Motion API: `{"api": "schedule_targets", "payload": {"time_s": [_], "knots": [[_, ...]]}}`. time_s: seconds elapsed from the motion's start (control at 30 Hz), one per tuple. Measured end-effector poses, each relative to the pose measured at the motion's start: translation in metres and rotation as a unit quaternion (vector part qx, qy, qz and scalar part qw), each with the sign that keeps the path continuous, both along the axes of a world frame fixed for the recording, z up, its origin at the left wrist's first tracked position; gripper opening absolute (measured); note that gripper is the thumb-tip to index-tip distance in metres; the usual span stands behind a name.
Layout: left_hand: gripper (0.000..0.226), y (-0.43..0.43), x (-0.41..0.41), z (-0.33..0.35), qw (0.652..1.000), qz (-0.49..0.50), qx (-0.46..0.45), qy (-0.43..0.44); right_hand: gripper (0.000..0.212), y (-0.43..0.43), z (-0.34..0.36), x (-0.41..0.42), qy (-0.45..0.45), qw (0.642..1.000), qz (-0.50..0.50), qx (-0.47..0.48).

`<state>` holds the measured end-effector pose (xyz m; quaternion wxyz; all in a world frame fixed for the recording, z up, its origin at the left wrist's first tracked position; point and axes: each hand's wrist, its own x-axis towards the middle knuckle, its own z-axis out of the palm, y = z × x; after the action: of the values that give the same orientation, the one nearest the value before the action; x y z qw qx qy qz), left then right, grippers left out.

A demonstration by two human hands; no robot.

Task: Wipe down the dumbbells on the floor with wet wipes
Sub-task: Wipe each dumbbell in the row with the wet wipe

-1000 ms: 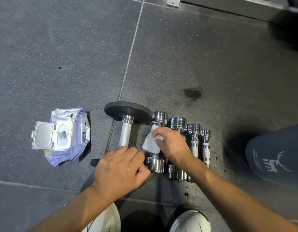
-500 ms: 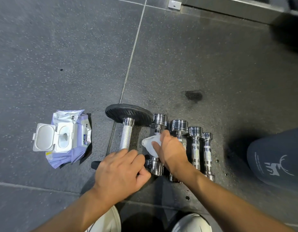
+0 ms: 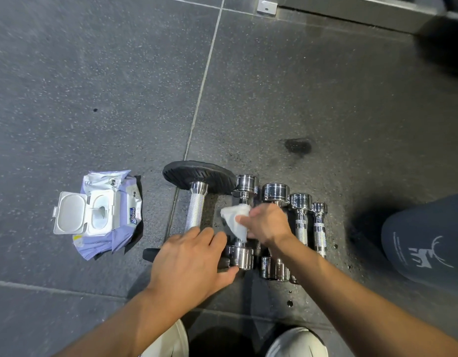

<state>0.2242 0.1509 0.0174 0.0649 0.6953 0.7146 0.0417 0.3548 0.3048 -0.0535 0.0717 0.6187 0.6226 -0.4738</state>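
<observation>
Gripping crumpled wipe (image 3: 234, 220) on chrome dumbbell (image 3: 243, 257), right hand (image 3: 269, 223); left hand (image 3: 189, 261) relaxed atop plate (image 3: 149, 254).

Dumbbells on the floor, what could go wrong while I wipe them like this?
The chrome dumbbells lie packed side by side, so the right hand with the wet wipe could roll one against the left hand. The wipes pack lies with its lid open, so the wipes may dry out.

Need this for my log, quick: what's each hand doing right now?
Left hand: open, resting on the near end of the black-plate dumbbell.
Right hand: closed on the wet wipe, pressed to a chrome dumbbell's handle.
</observation>
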Motion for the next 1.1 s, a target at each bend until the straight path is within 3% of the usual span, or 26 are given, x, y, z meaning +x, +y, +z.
{"api": "schedule_targets", "payload": {"time_s": [0.1, 0.2, 0.3, 0.53, 0.73, 0.9, 1.0, 1.1], "knots": [[0.054, 0.003, 0.002, 0.001, 0.998, -0.020, -0.052, 0.026, 0.031, 0.011, 0.005, -0.007, 0.009, 0.998, -0.031, 0.059], [0.053, 0.005, 0.002, 0.001, 0.995, -0.038, -0.085, 0.046, 0.037, 0.001, 0.008, -0.006, -0.045, 0.992, 0.079, 0.088], [0.047, 0.006, 0.001, -0.001, 0.994, -0.048, -0.090, 0.049, 0.037, -0.009, 0.003, 0.000, -0.086, 0.986, 0.130, 0.050], [0.035, 0.003, 0.005, -0.005, 0.995, -0.054, -0.078, 0.043, 0.037, 0.002, 0.006, -0.007, -0.043, 0.997, 0.046, 0.049], [0.037, 0.002, 0.004, -0.006, 0.996, -0.066, -0.059, 0.032, 0.041, -0.019, 0.002, 0.004, -0.055, 0.994, 0.094, 0.011], [0.035, 0.002, 0.004, -0.010, 0.996, -0.071, -0.048, 0.027, 0.034, 0.000, 0.007, -0.007, -0.013, 1.000, 0.010, 0.003], [0.037, 0.001, 0.002, -0.009, 0.995, -0.080, -0.057, 0.022, 0.029, -0.001, 0.015, -0.011, -0.019, 0.999, 0.038, 0.013], [0.036, 0.000, 0.000, -0.008, 0.995, -0.083, -0.058, 0.025, 0.038, -0.008, 0.023, -0.014, -0.031, 0.997, 0.069, 0.012]]}}
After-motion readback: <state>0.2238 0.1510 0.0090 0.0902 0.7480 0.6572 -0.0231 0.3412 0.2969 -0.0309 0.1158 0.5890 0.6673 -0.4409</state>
